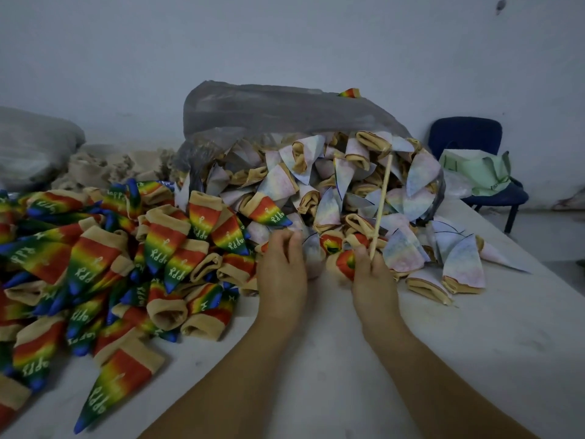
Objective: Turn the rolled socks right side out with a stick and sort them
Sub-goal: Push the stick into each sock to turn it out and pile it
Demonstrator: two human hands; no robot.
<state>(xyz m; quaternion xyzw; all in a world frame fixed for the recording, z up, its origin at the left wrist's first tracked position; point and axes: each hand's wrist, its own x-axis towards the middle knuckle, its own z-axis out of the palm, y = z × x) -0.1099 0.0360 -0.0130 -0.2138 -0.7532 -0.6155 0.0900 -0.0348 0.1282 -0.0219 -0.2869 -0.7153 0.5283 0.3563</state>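
step: inverting sock (345, 263) mid-frame | R hand (373, 282) grips stick (383, 198) — L hand (281, 270) curled, grip unclear | next: push thru, sort

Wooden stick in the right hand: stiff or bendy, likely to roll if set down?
The wooden stick looks straight though the right hand grips only its lower end: probably stiff. Thin and seemingly round: likely light, apt to roll on the flat table.

left hand (281, 264) pinches half-turned sock (343, 259) | right hand (373, 277) grips wooden stick (381, 201) — tilted, top end up over clear plastic bag (269, 112) spilling pale inside-out socks (348, 191) | rainbow socks (110, 264) piled left on white table (316, 359)
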